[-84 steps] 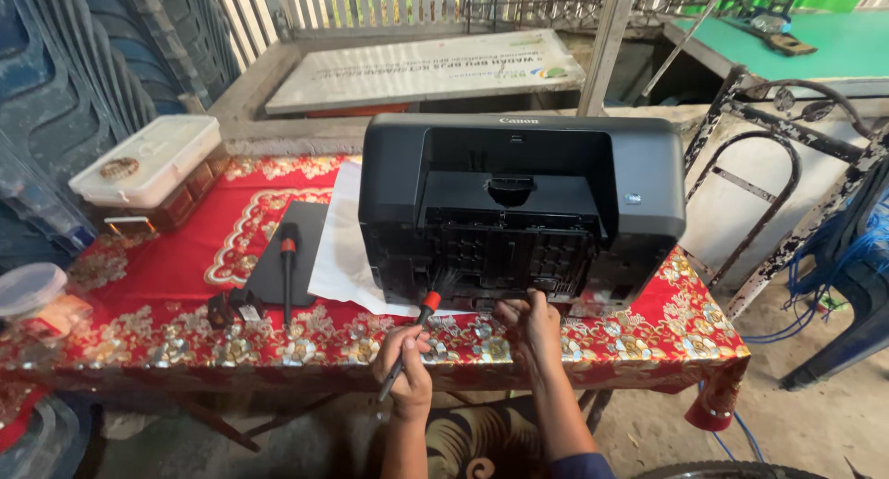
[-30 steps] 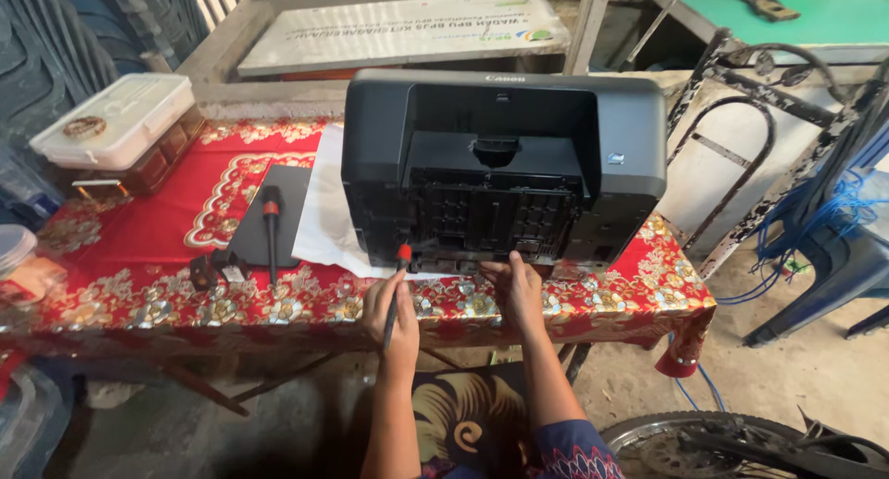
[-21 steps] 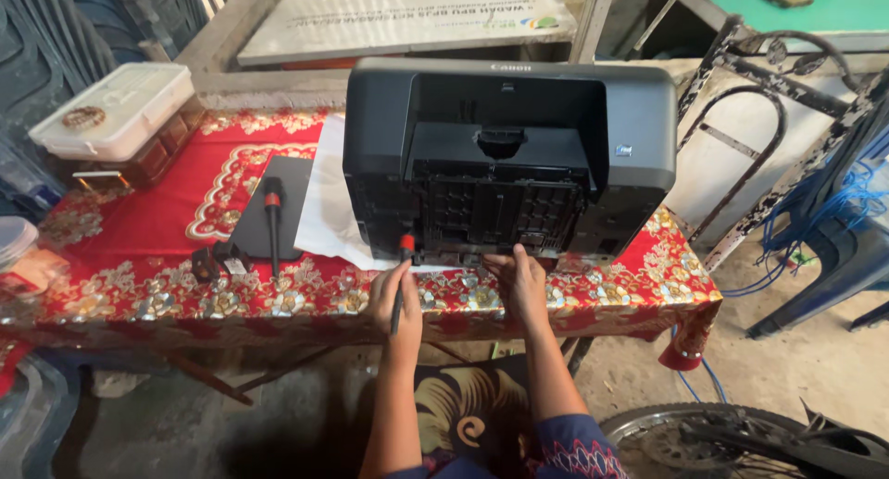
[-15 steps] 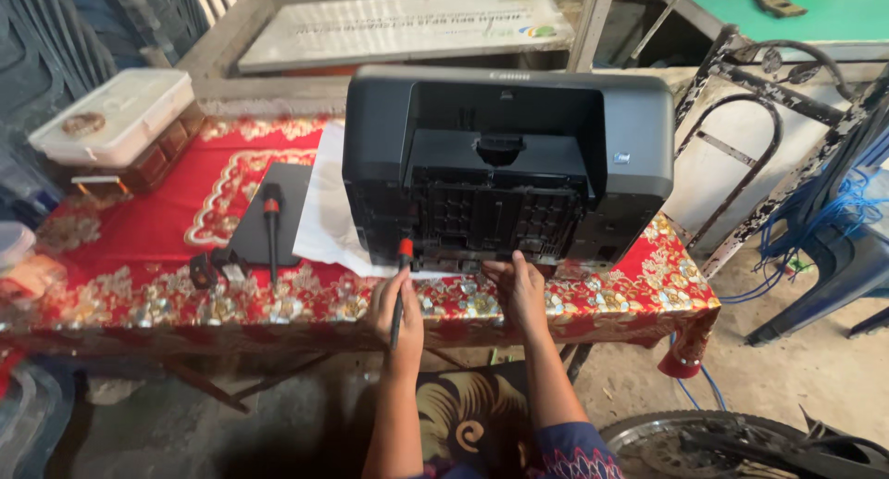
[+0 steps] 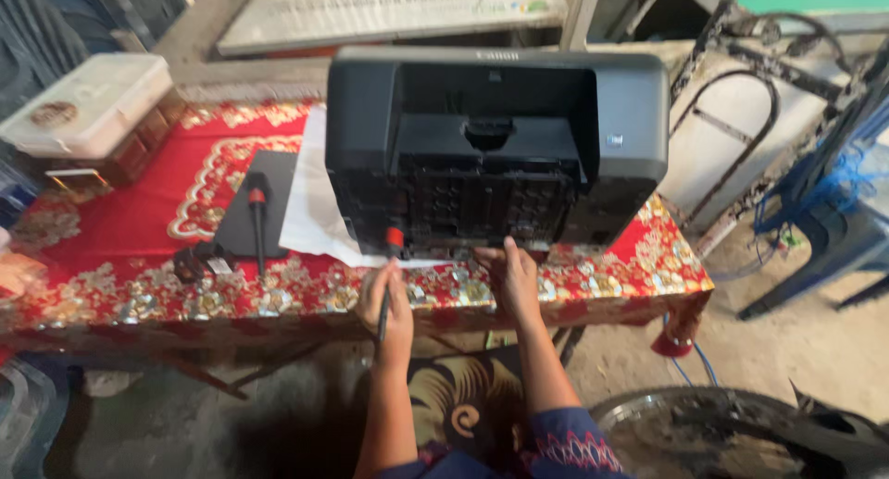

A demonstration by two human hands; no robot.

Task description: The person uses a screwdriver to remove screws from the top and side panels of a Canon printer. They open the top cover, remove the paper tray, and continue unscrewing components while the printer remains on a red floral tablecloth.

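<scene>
On the table (image 5: pixel 111 298), which is covered by a red cloth patterned in gold, a big black printer (image 5: pixel 495 150) stands with its open back toward the person. It rests partly on a white sheet of paper (image 5: pixel 315 215) that reaches out to its left. Left of the paper lies a flat black panel (image 5: pixel 243 224), and a second screwdriver (image 5: pixel 257 222) with a red and black handle lies across it. At the far left edge sits a white plastic box (image 5: pixel 88 104) on a darker case.

Below the printer's lower edge, the left hand (image 5: pixel 387 303) is closed round a screwdriver (image 5: pixel 391 266), with the red collar at the top near the printer's base and the thin shaft running down past the palm. The tip seems to point downward, though the view is too soft to be sure. The right hand (image 5: pixel 511 280) lies with its fingers pressed together, flat against the printer's bottom edge, holding nothing.
</scene>
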